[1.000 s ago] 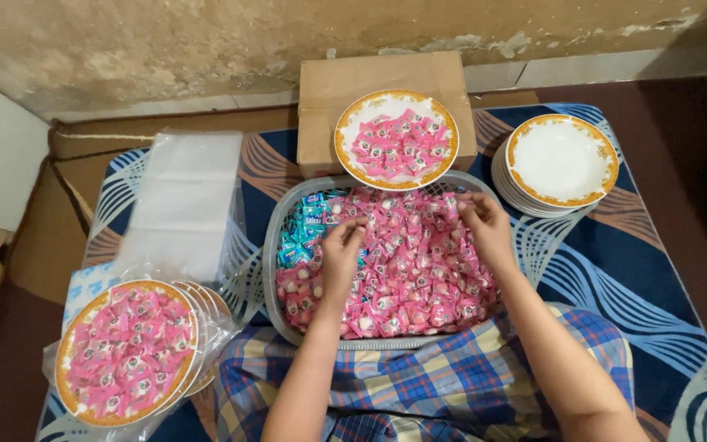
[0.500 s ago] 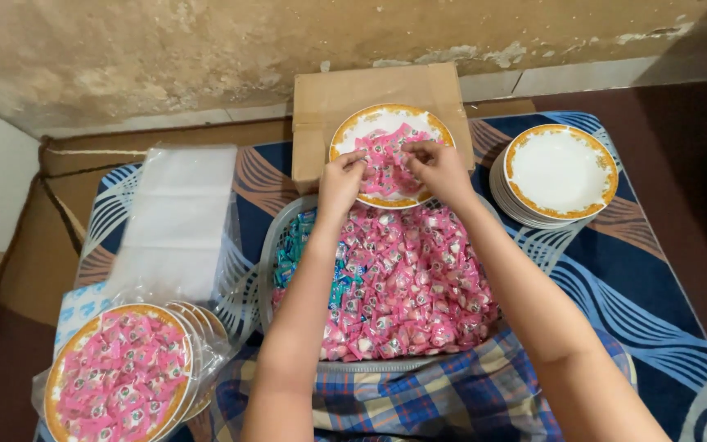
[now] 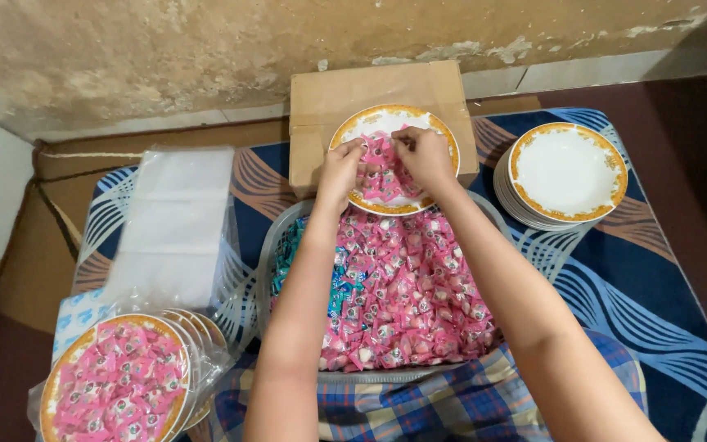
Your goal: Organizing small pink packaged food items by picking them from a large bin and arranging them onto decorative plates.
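Left hand: the person's left hand [image 3: 342,166] rests on the near-left part of the round white plate with an orange-gold rim [image 3: 353,128], fingers curled down onto the pink-wrapped sweets [image 3: 386,173] heaped there; whether it pinches any cannot be told.
Right hand: the right hand [image 3: 425,155] hovers over the same heap, fingertips drawn together on a few wrappers, loosely closed.
Sweets: a small mound sits on the plate; a far larger mass of pink wrappers, with some turquoise ones, fills the wide grey metal basin [image 3: 280,237] just beneath the forearms.
Risk: the plate stands on a brown cardboard box [image 3: 370,86] with its near rim overhanging the basin, so a heavy press on that edge could tip it. Loose wrappers may slide off the mound.
Nearby: a stack of empty white orange-rimmed plates [image 3: 566,172] lies to the right; a filled plate in clear plastic wrap [image 3: 116,385] lies at the lower left; a pile of clear plastic bags [image 3: 175,221] lies to the left.
Surface: a blue mat with white and brown wave pattern [image 3: 615,286] covers the floor.
Room: a stained, peeling plaster wall [image 3: 165,57] rises behind.
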